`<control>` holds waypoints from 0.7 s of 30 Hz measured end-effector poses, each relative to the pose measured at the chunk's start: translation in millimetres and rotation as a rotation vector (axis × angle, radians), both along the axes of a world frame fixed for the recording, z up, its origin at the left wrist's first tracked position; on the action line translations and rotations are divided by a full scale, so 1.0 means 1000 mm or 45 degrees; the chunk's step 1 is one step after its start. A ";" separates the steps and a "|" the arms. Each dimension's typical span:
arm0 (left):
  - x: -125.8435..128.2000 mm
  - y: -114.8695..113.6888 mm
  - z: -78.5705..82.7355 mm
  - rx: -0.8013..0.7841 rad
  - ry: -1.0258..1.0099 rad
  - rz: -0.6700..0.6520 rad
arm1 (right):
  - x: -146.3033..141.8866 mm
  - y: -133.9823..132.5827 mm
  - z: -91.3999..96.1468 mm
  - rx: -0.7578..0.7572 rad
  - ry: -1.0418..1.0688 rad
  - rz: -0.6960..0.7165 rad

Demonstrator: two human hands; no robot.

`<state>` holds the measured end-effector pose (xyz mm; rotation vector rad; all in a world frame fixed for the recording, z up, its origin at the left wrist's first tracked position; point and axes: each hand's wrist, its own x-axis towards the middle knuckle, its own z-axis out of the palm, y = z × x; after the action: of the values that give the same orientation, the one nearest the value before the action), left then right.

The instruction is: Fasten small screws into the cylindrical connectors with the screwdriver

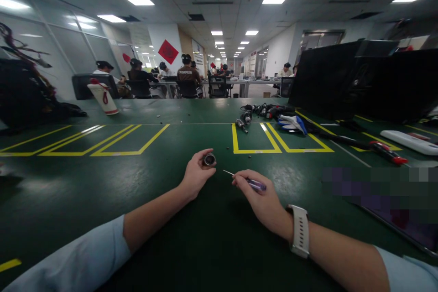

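Observation:
Between the thumb and fingers of my left hand is a small round metal part, shaped like a hollow cylinder, its open end facing me. My right hand is closed around a small screwdriver with a purple, see-through handle. The screwdriver's thin shaft points left, toward the metal part, and its tip is apart from it. Both hands are above the green table top.
Metal parts with cables lie beyond my right hand, near blue-and-white gloves. A red-and-black tool, a white power strip and dark monitors are at right. A white cup-like container stands far left. Yellow tape marks the table.

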<state>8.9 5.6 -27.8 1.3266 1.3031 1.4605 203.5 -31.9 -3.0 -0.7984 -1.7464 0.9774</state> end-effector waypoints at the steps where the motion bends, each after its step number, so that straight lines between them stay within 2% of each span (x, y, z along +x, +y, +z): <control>1: -0.005 0.008 -0.003 0.049 0.080 0.034 | -0.002 0.007 -0.002 -0.106 0.052 -0.022; 4: -0.016 0.029 -0.004 0.278 0.427 0.134 | -0.012 0.029 -0.009 -0.356 0.288 -0.048; 7: -0.021 0.040 0.003 0.364 0.769 0.184 | -0.025 0.049 -0.013 -0.478 0.565 -0.019; 10: -0.021 0.047 0.011 0.429 1.006 0.187 | -0.036 0.064 -0.012 -0.573 0.722 0.045; 16: -0.024 0.054 0.011 0.538 1.144 0.166 | -0.045 0.073 -0.007 -0.685 0.883 0.180; 21: -0.023 0.053 0.010 0.348 0.987 0.000 | -0.041 0.066 -0.009 -0.546 0.749 0.188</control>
<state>-14.3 58.4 -18.3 2.2100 1.5926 1.1804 162.5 34.1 -11.6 -0.5612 -1.1097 1.5386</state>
